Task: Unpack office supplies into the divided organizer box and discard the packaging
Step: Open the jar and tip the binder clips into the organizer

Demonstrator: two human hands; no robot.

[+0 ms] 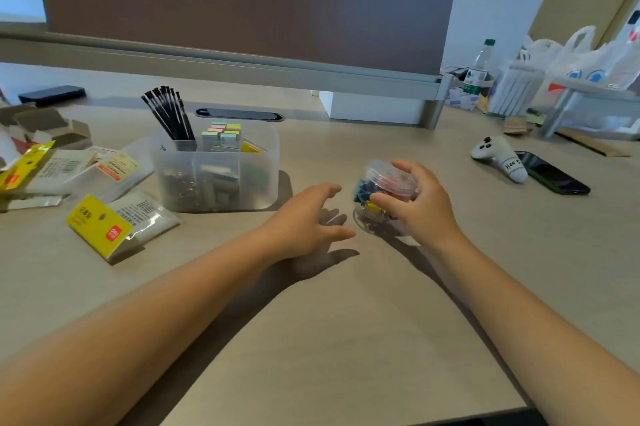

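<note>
A translucent divided organizer box point(266, 162) stands at centre left of the desk, holding black pens point(169, 115), pastel sticky-note blocks point(221, 136) and small metal items. My right hand point(420, 207) grips a clear round tub of coloured binder clips point(384, 183), tilted just above the desk to the right of the box. My left hand point(308, 221) hovers open, fingers spread, a short way left of the tub and not touching it.
Empty wrappers and a yellow-headed bag point(117, 223) lie at the left with torn cardboard boxes point(52, 129). A toy game controller point(498, 155) and a phone point(554, 176) lie at the right. Plastic bags point(581, 61) and a bottle point(479, 67) stand at the back right.
</note>
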